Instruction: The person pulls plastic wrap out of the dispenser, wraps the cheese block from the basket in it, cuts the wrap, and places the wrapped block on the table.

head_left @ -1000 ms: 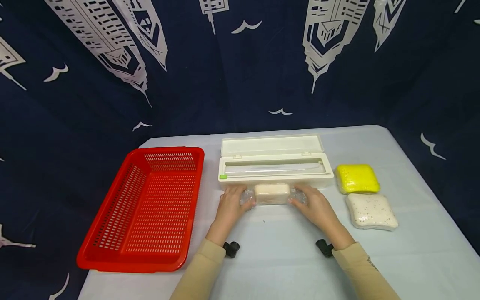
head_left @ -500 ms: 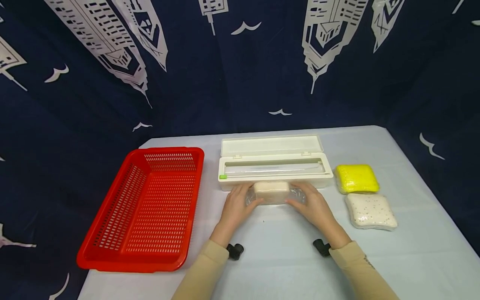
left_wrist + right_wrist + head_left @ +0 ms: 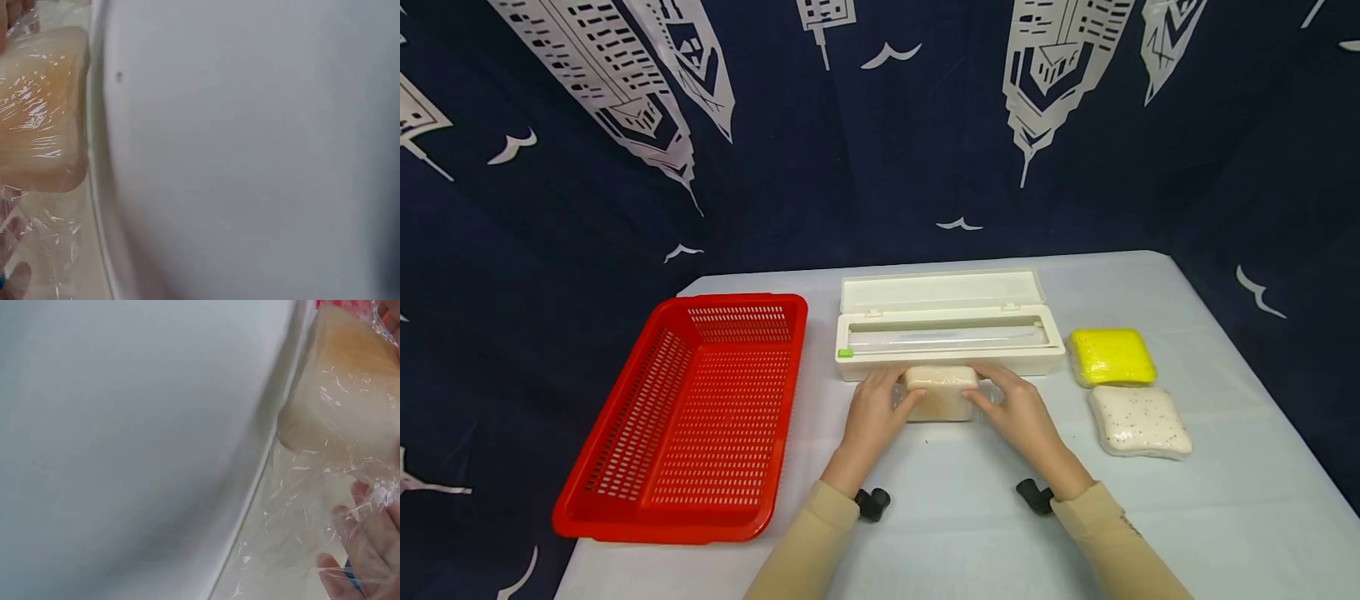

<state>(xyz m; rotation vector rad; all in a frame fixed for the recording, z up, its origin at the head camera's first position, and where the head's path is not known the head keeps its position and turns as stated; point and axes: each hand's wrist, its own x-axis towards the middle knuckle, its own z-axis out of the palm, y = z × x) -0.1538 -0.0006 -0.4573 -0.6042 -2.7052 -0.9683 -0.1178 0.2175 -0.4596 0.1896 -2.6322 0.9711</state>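
A cream, bread-like block (image 3: pixel 942 393) in clear cling film stands tilted up against the front of the white cling film dispenser (image 3: pixel 951 367). My left hand (image 3: pixel 871 412) pinches its left end, thumb in front and fingers behind. At the other end my right hand (image 3: pixel 1018 412) holds it the same way. Loose film (image 3: pixel 53 250) spreads from the block's side in the left wrist view. Through the crinkled film in the right wrist view show fingers (image 3: pixel 369 544). A browned patch marks the block's face (image 3: pixel 359 381).
The dispenser's lid (image 3: pixel 943 290) is raised, with a film roll and a green slider (image 3: pixel 846 353) inside. To the right lie a yellow wrapped block (image 3: pixel 1112 357) and a speckled white one (image 3: pixel 1141 421). A red slotted basket (image 3: pixel 767 508) stands left on the white-covered table (image 3: pixel 955 533).
Both hands have drawn in toward the block's ends. The block has tipped up so its broad face shows, and the loose film at its sides is gathered in closer.
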